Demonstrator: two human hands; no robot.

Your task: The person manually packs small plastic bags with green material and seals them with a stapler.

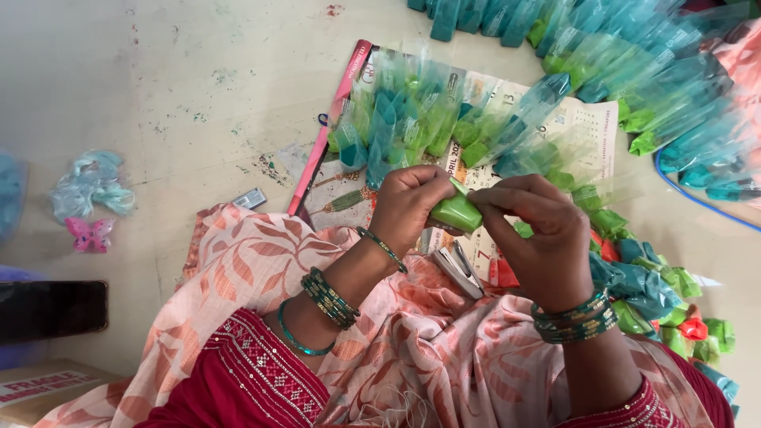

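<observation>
You are holding a small green packet [455,212] between both hands, just above the silver stapler [461,269] that lies on the peach cloth [396,349] in your lap. The packet's long axis runs on a slant: its fuller, darker end points down and toward your right hand, while its thin clear plastic end points up and away from you, toward the calendar sheet [555,127] beyond the stapler.

Your left hand [408,202] is closed around the packet's left side, fingers curled over so that the thumb and fingertips hide that edge. Your right hand [539,230] is closed too, pinching the packet's upper right edge with thumb and forefinger; the other fingers fold into the palm. So the packet sits in the gap between the two hands, with only its middle face showing.

How far the packet reaches under either hand cannot be made out, nor whether its top is folded or twisted. The strip of green and teal packets [555,71] that curves beyond the stapler is blurred at the top and cut off by the upper and right edges. More green, teal and red packets [674,317] lie right of the stapler, partly hidden behind your right wrist. Far left of the stapler lie a pink butterfly clip [89,235] and a dark phone [51,309], the phone cut by the left edge.
</observation>
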